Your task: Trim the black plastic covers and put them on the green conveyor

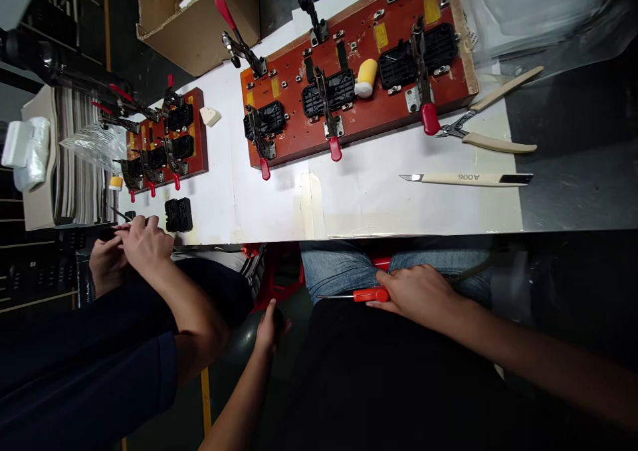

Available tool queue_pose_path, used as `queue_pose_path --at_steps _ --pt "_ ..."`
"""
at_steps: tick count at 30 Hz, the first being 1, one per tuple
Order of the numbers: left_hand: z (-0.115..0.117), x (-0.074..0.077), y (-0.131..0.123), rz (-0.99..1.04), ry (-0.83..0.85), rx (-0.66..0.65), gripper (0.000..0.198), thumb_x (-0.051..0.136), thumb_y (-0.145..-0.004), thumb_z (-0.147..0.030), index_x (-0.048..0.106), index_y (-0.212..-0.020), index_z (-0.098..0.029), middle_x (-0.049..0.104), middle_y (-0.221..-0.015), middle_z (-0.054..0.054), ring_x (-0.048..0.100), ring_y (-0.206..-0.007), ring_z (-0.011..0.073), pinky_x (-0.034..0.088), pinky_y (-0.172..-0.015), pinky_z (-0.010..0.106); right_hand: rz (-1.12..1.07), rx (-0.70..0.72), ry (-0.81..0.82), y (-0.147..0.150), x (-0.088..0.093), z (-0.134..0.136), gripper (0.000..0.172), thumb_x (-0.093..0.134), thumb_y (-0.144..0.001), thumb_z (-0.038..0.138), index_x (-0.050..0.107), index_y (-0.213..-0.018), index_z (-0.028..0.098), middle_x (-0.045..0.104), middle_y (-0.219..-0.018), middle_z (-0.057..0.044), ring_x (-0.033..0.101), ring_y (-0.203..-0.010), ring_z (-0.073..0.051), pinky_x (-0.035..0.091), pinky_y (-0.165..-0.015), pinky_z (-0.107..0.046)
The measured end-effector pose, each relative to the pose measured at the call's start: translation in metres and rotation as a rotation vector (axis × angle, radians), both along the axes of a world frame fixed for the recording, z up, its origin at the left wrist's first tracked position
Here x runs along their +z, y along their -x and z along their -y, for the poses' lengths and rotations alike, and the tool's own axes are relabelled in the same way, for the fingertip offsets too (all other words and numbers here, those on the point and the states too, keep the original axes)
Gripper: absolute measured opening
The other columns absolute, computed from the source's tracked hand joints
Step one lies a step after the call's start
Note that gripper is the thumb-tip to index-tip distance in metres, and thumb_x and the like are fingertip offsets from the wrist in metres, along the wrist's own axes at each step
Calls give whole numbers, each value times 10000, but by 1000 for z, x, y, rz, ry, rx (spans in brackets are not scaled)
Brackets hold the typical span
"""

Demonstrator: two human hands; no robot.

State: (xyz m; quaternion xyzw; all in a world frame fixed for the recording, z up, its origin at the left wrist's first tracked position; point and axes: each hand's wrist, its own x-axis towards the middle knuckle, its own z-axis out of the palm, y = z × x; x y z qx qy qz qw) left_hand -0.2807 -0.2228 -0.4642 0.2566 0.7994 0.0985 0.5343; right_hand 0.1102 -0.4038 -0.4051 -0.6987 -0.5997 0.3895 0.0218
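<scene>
My right hand [419, 293] is closed around an orange-handled tool [369, 295] above my lap. The tool's thin metal shaft points left. Low and left of my lap, below the table edge, is my left hand [270, 328]. Its fingers curl round something dark that I cannot make out. On the table ahead, a brown fixture board [299, 139] carries black plastic parts [329, 92] under toggle clamps with red handles [335, 149]. A yellow roll with a white end [366, 78] lies between two of those parts.
Cutters with beige handles [498, 142] and a craft knife [466, 179] lie at the table's right. On the left, a co-worker's hands [147, 242] work near a second fixture [199, 139] and a black part [178, 214]. A cardboard box [199, 32] stands behind; clear plastic [528, 12] lies back right.
</scene>
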Motion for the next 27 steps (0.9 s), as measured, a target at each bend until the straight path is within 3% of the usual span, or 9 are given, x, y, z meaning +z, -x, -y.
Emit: queue_pose_path --at_steps 4,7,11,17,20,22,25,27 --pt "-11 3 -29 296 -11 74 583 457 -978 -655 610 -1194 -136 686 -1073 172 733 -1008 307 643 -855 444 1 13 -3 0 0 -2 585 454 -932 775 647 -980 225 766 -791 -58 765 -721 -345 538 -600 -420" --pt "-25 4 -47 412 -42 90 624 417 -974 -664 625 -1212 -127 682 -1173 211 716 -1082 329 643 -870 433 7 18 -14 1 -1 -4 597 457 -926 781 653 -954 217 759 -761 -61 759 -697 -344 540 -594 -424" --pt "-37 -2 -49 376 -38 100 562 432 -992 -628 620 -1145 -121 693 -1082 196 730 -1006 313 657 -808 434 9 0 -22 2 -2 -5 594 465 -926 778 656 -940 216 754 -736 -58 759 -686 -343 546 -598 -424" --pt "-41 -17 -45 230 -45 77 503 415 -1006 -633 580 -1028 -158 648 -876 90 717 -849 216 657 -827 414 -20 -11 3 3 -1 -4 638 422 -926 800 667 -956 212 767 -768 -75 765 -715 -353 548 -615 -430" --pt "-43 -18 -52 213 -1 -16 546 415 -992 -658 609 -1089 -158 676 -932 114 726 -869 241 656 -775 404 -26 -16 3 3 -5 -7 615 465 -919 785 673 -962 208 758 -753 -83 761 -711 -357 543 -624 -428" --pt "-42 -14 -62 208 54 -133 521 521 -961 -629 646 -1152 -161 702 -1002 134 732 -876 262 649 -735 391 -34 -30 12 2 -8 -9 607 469 -929 764 679 -966 196 752 -749 -99 757 -708 -364 538 -631 -431" --pt "-31 3 -83 175 164 -362 448 767 -832 -477 706 -1140 -157 727 -1045 145 734 -949 309 643 -773 412 -66 -55 23 -3 -7 -10 600 496 -913 768 692 -963 203 757 -798 -101 756 -747 -340 527 -655 -398" --pt "-24 15 -93 153 223 -519 462 792 -786 -522 727 -1085 -175 741 -1048 146 711 -1073 371 633 -857 482 -98 -75 -5 -13 -7 -6 564 551 -884 767 709 -980 234 758 -865 -76 743 -781 -289 520 -693 -364"
